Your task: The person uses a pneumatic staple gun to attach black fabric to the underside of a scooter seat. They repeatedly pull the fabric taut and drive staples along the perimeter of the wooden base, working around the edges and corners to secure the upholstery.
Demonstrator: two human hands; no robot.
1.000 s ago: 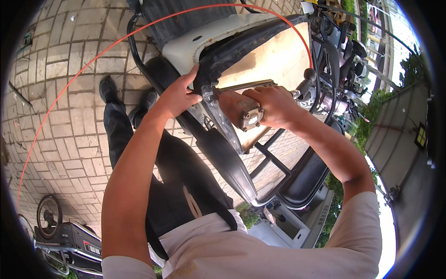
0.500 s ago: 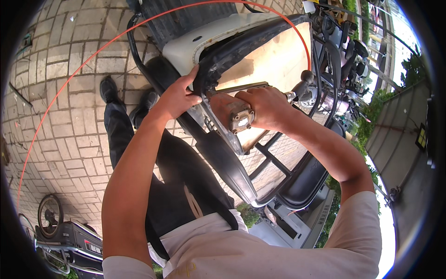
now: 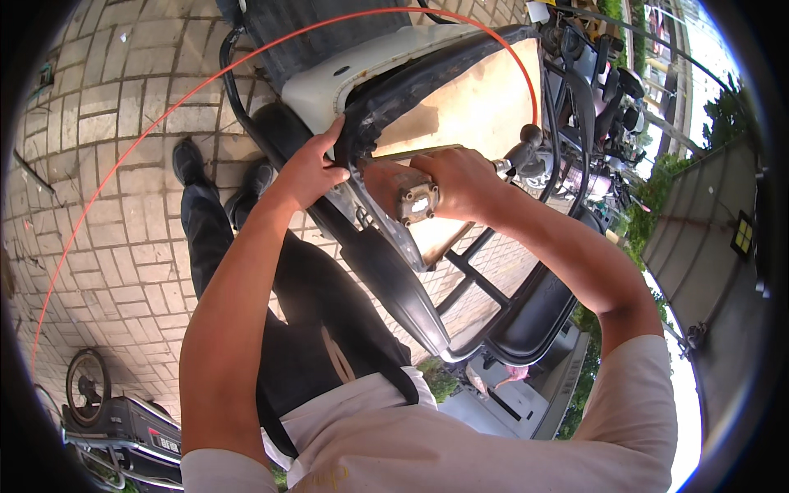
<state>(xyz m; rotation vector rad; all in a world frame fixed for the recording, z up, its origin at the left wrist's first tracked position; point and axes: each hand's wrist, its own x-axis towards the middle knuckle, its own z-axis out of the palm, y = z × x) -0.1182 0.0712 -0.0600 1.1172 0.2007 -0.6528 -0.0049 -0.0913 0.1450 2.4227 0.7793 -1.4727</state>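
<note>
My right hand [image 3: 464, 187] is closed around the handle of a worn, reddish air impact wrench [image 3: 388, 186] with a grey metal end cap. An orange-red air hose [image 3: 532, 90] arches over to the fitting beside that hand. The tool's working end is hidden. My left hand [image 3: 311, 172] grips the black-trimmed edge [image 3: 353, 135] of a vehicle's body, index finger and thumb showing, other fingers mostly hidden. That edge borders an off-white body shell [image 3: 316, 89] and a tan panel [image 3: 481, 94] that catches the sun.
Black tubular rails [image 3: 472, 275] and a long black padded part [image 3: 394, 283] lie beyond my hands. Several parked vehicles [image 3: 604, 107] stand at the upper right. Brick paving [image 3: 123, 214] spreads to the left, with a wheel [image 3: 88, 386] and black-cased machine at the lower left.
Both hands and the impact wrench appear slightly further left in the picture, along with the vehicle. Both grips stay the same.
</note>
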